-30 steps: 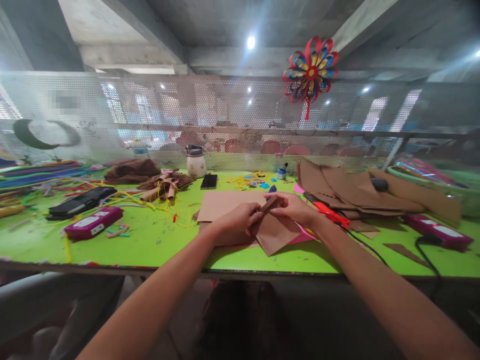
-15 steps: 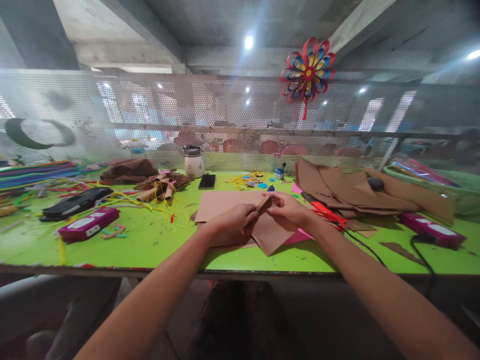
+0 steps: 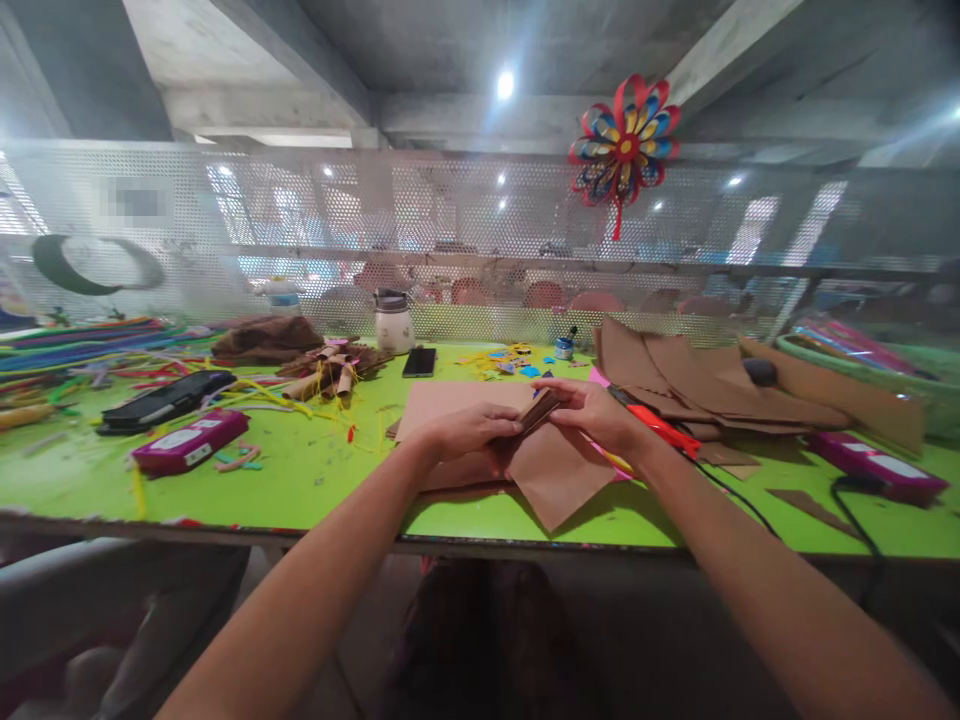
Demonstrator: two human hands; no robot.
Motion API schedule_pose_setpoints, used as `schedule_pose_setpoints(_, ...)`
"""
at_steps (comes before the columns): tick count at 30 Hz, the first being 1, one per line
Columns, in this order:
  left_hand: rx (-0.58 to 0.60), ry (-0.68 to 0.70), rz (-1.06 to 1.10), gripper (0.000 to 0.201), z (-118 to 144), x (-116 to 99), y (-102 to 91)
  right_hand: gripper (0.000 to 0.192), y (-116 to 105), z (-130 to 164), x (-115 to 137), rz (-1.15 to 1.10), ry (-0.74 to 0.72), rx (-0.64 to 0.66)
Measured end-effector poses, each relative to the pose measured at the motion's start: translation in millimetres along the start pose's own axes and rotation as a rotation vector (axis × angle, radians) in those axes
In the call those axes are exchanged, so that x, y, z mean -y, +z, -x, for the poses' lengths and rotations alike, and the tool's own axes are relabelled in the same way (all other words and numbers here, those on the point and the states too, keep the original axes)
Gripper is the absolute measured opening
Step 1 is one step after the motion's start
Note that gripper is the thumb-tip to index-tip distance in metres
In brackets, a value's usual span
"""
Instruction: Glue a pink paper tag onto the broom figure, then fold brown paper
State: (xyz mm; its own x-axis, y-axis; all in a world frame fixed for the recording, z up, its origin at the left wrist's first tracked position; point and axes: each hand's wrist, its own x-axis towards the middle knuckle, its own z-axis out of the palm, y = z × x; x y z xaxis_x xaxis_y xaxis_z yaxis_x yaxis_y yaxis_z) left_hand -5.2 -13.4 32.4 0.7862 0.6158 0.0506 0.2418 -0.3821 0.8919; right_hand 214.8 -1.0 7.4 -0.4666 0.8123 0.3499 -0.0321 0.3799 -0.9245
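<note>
A sheet of brown kraft paper (image 3: 559, 475) is held between both hands just above the table's front edge, its loose corner pointing down toward me. Its upper edge is gathered into a narrow, layered fold (image 3: 536, 412). My left hand (image 3: 480, 432) pinches the left end of that fold, thumb on top. My right hand (image 3: 589, 410) has fingers and thumb closed on the fold's right end. Beneath lie more flat brown sheets (image 3: 442, 400), partly covered by my left hand. Pink paper (image 3: 600, 378) shows by my right hand, beside a red-handled tool (image 3: 664, 428) partly hidden by that wrist.
On the green table (image 3: 292, 500) are purple boxes (image 3: 191, 442), a black case (image 3: 165, 402), pipe cleaners (image 3: 90, 345), a phone (image 3: 419, 362), a white jar (image 3: 394, 320) and a small blue bottle (image 3: 564, 347). Large brown sheets (image 3: 697, 385) are piled right; a black cord (image 3: 742, 500) trails there.
The folded edge has turned so its stacked layers show more, and the sheet's loose corner hangs lower and further right. Both hands keep their hold; the view has shifted slightly left.
</note>
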Motion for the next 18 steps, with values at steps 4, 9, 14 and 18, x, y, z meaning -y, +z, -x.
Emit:
schedule_pose_setpoints(4,0.019,-0.006,0.068,0.031,-2,6,-2.2,0.056,5,0,0,0.095,0.004,-0.044)
schedule_pose_setpoints(9,0.2,-0.09,0.266,0.034,0,16,-7.0,0.046,10,5,10,0.19,0.01,-0.009)
schedule_pose_setpoints(14,0.223,-0.137,0.349,0.034,2,19,-8.1,0.028,9,9,18,0.266,0.047,0.084)
schedule_pose_setpoints(18,0.142,-0.113,0.236,0.034,1,13,-5.9,0.021,5,7,13,0.315,0.057,0.02)
